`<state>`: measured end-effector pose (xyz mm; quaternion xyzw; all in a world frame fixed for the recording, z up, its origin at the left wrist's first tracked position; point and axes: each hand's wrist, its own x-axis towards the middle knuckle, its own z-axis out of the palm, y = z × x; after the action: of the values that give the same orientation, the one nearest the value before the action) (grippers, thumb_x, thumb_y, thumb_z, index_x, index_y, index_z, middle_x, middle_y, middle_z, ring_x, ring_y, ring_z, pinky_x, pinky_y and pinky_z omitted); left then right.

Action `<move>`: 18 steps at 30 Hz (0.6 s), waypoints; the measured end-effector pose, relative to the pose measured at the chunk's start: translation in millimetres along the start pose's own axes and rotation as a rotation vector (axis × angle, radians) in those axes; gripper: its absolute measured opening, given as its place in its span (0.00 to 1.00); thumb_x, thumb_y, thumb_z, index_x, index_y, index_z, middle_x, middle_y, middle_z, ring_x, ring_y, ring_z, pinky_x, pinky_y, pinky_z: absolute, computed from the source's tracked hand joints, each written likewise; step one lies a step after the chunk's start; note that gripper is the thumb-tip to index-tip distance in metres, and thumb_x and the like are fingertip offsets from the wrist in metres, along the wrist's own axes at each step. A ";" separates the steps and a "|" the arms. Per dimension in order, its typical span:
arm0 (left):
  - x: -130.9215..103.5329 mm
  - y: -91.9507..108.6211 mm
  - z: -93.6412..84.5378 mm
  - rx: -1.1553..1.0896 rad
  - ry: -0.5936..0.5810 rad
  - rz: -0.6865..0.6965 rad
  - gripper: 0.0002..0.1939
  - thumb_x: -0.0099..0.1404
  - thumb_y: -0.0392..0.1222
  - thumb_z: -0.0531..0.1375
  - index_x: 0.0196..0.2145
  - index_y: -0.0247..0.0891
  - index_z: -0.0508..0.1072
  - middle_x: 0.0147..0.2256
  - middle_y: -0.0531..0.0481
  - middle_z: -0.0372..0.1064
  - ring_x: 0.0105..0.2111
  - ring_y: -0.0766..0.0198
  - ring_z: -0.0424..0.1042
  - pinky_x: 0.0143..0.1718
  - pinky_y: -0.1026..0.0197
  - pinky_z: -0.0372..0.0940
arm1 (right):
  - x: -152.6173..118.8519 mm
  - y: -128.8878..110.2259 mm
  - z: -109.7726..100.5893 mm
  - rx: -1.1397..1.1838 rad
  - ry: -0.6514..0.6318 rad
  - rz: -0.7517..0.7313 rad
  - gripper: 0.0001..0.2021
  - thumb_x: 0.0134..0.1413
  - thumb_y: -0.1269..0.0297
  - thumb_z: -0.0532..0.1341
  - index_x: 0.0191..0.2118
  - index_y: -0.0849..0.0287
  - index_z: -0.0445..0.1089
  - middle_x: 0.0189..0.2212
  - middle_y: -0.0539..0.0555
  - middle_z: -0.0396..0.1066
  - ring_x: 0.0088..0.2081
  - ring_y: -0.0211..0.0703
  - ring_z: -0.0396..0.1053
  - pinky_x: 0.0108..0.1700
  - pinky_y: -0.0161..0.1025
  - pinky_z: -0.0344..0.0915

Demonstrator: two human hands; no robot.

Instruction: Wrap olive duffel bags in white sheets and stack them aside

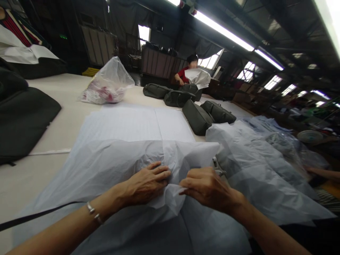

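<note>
In front of me lies a wide sheet of thin white tissue paper (pixel 111 163), creased and bunched near the middle. My left hand (pixel 147 181) rests palm down on it, fingers stretched out and empty. Beside it my right hand (pixel 204 186) is closed in a pinch on a crumpled edge of the paper. Whatever lies under the paper is mostly hidden; a small metal piece shows just right of my right hand. From under the paper a thin black strap (pixel 42 215) runs out to the left.
Behind it lies a stack of flat white sheets (pixel 122 124). A clear plastic bag (pixel 108 83) stands further back. Dark bags (pixel 198 117) sit at back right, a dark bag (pixel 29 117) at left. Tissue-wrapped bundles (pixel 255 163) lie right. A co-worker (pixel 190 71) stands across the table.
</note>
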<state>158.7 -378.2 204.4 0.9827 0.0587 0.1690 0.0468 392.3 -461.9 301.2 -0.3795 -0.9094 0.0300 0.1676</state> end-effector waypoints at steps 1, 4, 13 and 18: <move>0.8 0.1 0.6 0.000 0.001 0.005 0.07 0.69 0.39 0.55 0.38 0.40 0.73 0.53 0.49 0.67 0.57 0.57 0.62 0.65 0.50 0.50 | 5.4 8.0 1.8 0.013 0.003 0.009 0.13 0.65 0.57 0.58 0.34 0.60 0.74 0.23 0.50 0.69 0.25 0.34 0.65 0.29 0.33 0.55; 2.9 0.5 -4.7 -0.078 0.003 -0.021 0.07 0.69 0.36 0.55 0.37 0.39 0.73 0.53 0.49 0.67 0.57 0.57 0.62 0.65 0.51 0.50 | 22.8 36.3 10.6 0.083 0.009 0.050 0.11 0.64 0.58 0.60 0.36 0.59 0.76 0.26 0.51 0.73 0.28 0.35 0.69 0.32 0.32 0.60; 10.0 3.6 -37.4 -0.460 -0.058 -0.522 0.20 0.64 0.58 0.60 0.44 0.39 0.68 0.42 0.48 0.72 0.40 0.58 0.71 0.44 0.58 0.66 | 53.8 103.0 41.5 0.443 -0.106 0.492 0.13 0.55 0.55 0.64 0.28 0.61 0.75 0.22 0.47 0.69 0.27 0.36 0.64 0.31 0.33 0.57; -4.0 9.9 -33.3 -0.365 -0.043 -0.745 0.14 0.63 0.41 0.61 0.47 0.44 0.68 0.38 0.52 0.73 0.37 0.58 0.72 0.40 0.59 0.65 | 53.8 119.4 52.5 0.622 -0.186 0.700 0.17 0.49 0.52 0.65 0.23 0.62 0.69 0.19 0.44 0.56 0.24 0.32 0.53 0.27 0.33 0.49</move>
<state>144.7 -386.2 235.4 0.8731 0.3786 0.1275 0.2795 421.1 -335.6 245.2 -0.5908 -0.6858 0.3890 0.1710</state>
